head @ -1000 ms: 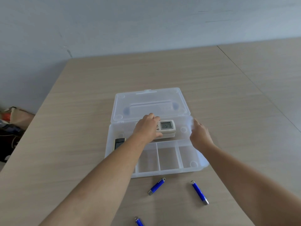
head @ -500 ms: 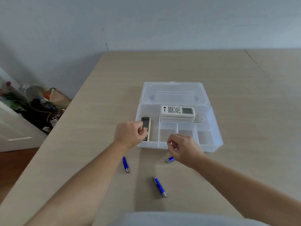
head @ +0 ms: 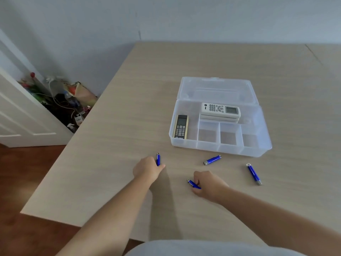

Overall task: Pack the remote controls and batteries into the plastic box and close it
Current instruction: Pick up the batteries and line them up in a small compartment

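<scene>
Clear plastic box (head: 220, 147) right of frame centre on the pale wood counter (head: 129, 108), lid (head: 217, 89) laid flat open toward the top of frame. White remote (head: 220, 109) lying flat in the long back compartment, on top of what looks like other white remotes stacked under it; exact count unclear. Black remote with tan edge (head: 181, 126) lying lengthwise in the left compartment. Three small front compartments holding nothing.

Four blue batteries, all outside the box on the counter, below it in frame. Left hand (head: 147, 168) lower centre, fingers curled around battery one (head: 158, 159), its top end sticking up past the fingers. Right hand (head: 208, 183) just right of it, closed in a narrow pinch on battery two (head: 192, 184), its tip poking out on the left of the fist. Whether either battery is off the counter: cannot tell. Battery three (head: 212, 160) loose just below the box's front wall, angled. Battery four (head: 254, 174) loose toward lower right, well apart from both hands.

Clutter pile (head: 62, 102) on the floor at left of frame, beside a white door (head: 16, 115).
</scene>
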A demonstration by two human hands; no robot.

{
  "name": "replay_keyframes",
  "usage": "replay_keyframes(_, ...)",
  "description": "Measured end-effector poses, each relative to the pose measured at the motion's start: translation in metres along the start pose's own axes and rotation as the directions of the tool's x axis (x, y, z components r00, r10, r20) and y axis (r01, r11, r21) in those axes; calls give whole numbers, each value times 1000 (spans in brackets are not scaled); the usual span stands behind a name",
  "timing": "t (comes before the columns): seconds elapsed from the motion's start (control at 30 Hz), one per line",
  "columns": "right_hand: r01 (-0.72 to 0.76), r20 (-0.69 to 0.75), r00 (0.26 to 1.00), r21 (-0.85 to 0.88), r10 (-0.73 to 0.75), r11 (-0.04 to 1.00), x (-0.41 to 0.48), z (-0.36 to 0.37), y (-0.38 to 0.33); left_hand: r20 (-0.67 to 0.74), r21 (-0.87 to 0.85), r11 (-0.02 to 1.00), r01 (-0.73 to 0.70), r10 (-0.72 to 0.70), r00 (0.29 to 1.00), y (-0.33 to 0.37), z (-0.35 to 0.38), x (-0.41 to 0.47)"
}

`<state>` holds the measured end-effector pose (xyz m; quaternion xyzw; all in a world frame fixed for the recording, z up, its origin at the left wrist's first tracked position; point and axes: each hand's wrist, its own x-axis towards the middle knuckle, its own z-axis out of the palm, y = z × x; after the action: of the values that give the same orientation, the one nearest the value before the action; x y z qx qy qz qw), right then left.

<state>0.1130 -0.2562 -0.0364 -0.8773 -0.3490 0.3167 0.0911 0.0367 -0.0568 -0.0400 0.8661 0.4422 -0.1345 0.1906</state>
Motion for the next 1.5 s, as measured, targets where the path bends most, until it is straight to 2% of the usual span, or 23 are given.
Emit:
replay_keyframes(0.07,-3,-26,1000,65,5,998,0,-1,4,28,-98,995,13,-10,1000,-3,0,1)
replay_keyframes(0.13,4,-63,998,162,7,987,-1,-9,7,70,-225,974,-32,49,996,-3,-5,2)
replay_keyframes(0.2,46,-122,992,248,-16,968,0,-28,8,77,-402,909,-106,149,986,0,-20,4)
replay_keyframes(0.3,125,-259,966,398,-20,909,-1,-73,11,-3,-605,770,-203,252,968,15,-55,5)
replay_keyframes(0.5,183,-491,863,526,121,830,-3,-148,50,-43,-663,671,-333,410,911,87,-81,6)
replay_keyframes(0.6,114,-555,798,522,234,845,-4,-162,86,9,-626,676,-388,504,863,135,-74,-3)
replay_keyframes(0.77,-81,-503,826,343,256,936,2,-157,125,114,-573,678,-460,621,775,189,-44,-11)
replay_keyframes(0.9,-201,-451,859,139,243,970,15,-150,138,167,-543,686,-484,653,739,206,-31,-10)
replay_keyframes(0.97,-241,-404,890,-26,210,970,18,-150,141,173,-537,692,-483,650,740,211,-28,-9)
replay_keyframes(1.03,-268,-358,918,-244,170,932,22,-149,145,157,-535,699,-474,634,757,214,-27,-7)
replay_keyframes(1.1,-298,-338,929,-431,154,852,28,-148,147,144,-536,702,-468,622,770,216,-27,-5)
replay_keyframes(1.2,-307,-284,945,-609,161,732,33,-147,142,142,-526,706,-475,623,769,218,-28,-2)
replay_keyframes(1.33,-252,-230,965,-707,122,661,37,-148,143,141,-522,706,-479,625,768,222,-26,2)
replay_keyframes(1.5,-251,-258,961,-656,101,712,33,-149,151,151,-521,693,-498,649,746,234,-24,1)
